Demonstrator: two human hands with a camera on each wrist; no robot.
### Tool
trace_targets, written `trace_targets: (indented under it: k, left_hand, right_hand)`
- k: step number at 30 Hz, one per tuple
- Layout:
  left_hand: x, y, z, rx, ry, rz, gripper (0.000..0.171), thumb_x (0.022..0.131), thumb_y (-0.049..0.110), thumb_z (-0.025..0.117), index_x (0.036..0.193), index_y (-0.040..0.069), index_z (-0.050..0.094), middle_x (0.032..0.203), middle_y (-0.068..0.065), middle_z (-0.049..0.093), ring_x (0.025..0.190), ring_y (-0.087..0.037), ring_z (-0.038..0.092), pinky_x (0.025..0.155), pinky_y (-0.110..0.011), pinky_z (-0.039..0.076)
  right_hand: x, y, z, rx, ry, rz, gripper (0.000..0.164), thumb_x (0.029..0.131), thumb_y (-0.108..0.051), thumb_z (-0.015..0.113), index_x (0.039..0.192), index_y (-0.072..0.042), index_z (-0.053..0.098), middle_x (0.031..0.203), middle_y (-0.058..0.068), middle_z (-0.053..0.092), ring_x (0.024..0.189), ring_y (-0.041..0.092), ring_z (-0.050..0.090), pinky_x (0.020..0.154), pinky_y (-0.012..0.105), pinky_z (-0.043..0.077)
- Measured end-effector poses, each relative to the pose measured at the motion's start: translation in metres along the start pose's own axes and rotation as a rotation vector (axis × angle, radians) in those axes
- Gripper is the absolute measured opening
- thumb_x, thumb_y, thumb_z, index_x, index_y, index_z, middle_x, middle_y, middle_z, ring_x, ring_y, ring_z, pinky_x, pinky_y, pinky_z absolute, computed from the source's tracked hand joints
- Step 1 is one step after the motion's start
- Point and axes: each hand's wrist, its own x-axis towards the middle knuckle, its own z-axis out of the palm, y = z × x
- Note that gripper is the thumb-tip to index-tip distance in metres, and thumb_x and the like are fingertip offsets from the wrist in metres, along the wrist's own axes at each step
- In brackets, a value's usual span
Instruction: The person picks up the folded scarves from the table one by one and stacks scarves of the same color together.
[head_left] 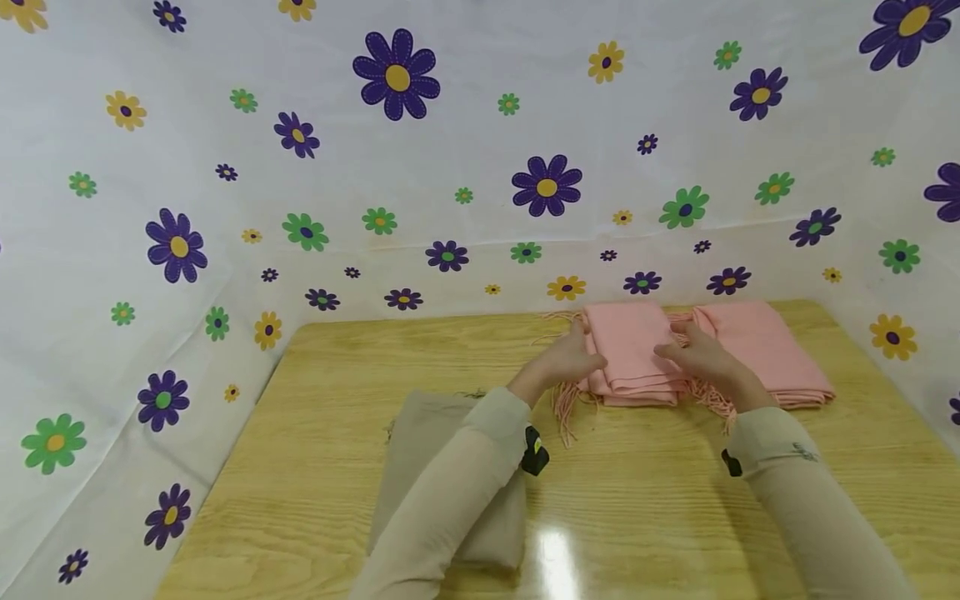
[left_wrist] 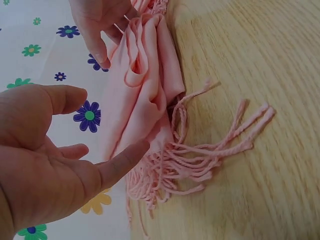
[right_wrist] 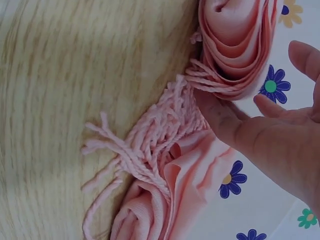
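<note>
A folded pink scarf [head_left: 633, 346] with twisted fringe lies near the table's back edge, between the two hands. At its left side is the left hand [head_left: 564, 358]; in the left wrist view its fingers [left_wrist: 122, 162] are spread, one fingertip right at the fringed edge. The right hand [head_left: 703, 357] stands at the other side, thumb apart, with its fingers [right_wrist: 220, 117] reaching in beside the fringe between this scarf and a second folded pink scarf [head_left: 761, 342]. Neither hand is curled round the cloth. In the right wrist view, the layered folds [right_wrist: 240, 45] show at the scarf's end.
A folded grey-beige cloth [head_left: 427, 442] with fringe lies at the front left, partly under the left forearm in the head view. The wooden table [head_left: 322, 467] is bordered at the back and sides by a white flowered sheet [head_left: 465, 142].
</note>
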Motion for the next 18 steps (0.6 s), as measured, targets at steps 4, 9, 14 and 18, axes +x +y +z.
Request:
trace_targets:
  k: [4, 9, 14, 18]
  left_hand:
    - [0.007, -0.004, 0.004, -0.062, 0.002, -0.039, 0.074, 0.098, 0.019, 0.058, 0.155, 0.002, 0.014, 0.093, -0.012, 0.056, 0.047, -0.01, 0.036, 0.053, -0.028, 0.036]
    - [0.015, -0.013, 0.005, -0.113, 0.001, -0.078, 0.078, 0.098, 0.023, 0.059, 0.156, 0.003, 0.011, 0.138, -0.025, 0.046, 0.069, -0.015, 0.05, 0.07, -0.032, 0.045]
    - [0.022, -0.016, 0.007, -0.113, -0.005, -0.047, 0.09, 0.094, 0.027, 0.065, 0.158, 0.003, 0.006, 0.161, -0.022, 0.02, 0.141, -0.025, 0.032, 0.114, -0.037, 0.031]
    - [0.027, -0.015, 0.01, -0.131, -0.016, -0.003, 0.094, 0.093, 0.027, 0.067, 0.158, 0.005, 0.003, 0.163, -0.021, 0.014, 0.15, -0.028, 0.015, 0.12, -0.041, 0.02]
  right_hand:
    - [0.007, 0.007, 0.003, -0.004, -0.012, 0.003, 0.086, 0.1, -0.027, 0.055, 0.153, 0.011, 0.0, 0.154, 0.042, 0.004, 0.141, 0.057, 0.013, 0.112, 0.065, 0.018]
    - [0.009, 0.006, 0.007, 0.016, -0.038, -0.024, 0.094, 0.094, -0.022, 0.066, 0.155, 0.006, 0.0, 0.156, 0.039, -0.001, 0.143, 0.055, 0.009, 0.112, 0.067, 0.015]
    - [0.012, 0.01, 0.007, 0.056, -0.06, -0.04, 0.102, 0.089, -0.018, 0.072, 0.157, 0.0, -0.002, 0.16, 0.031, -0.01, 0.146, 0.052, -0.004, 0.112, 0.068, 0.008]
    - [0.014, 0.017, 0.003, 0.073, -0.056, -0.047, 0.106, 0.087, -0.019, 0.076, 0.158, -0.005, -0.001, 0.162, 0.028, -0.01, 0.146, 0.05, -0.002, 0.112, 0.069, 0.008]
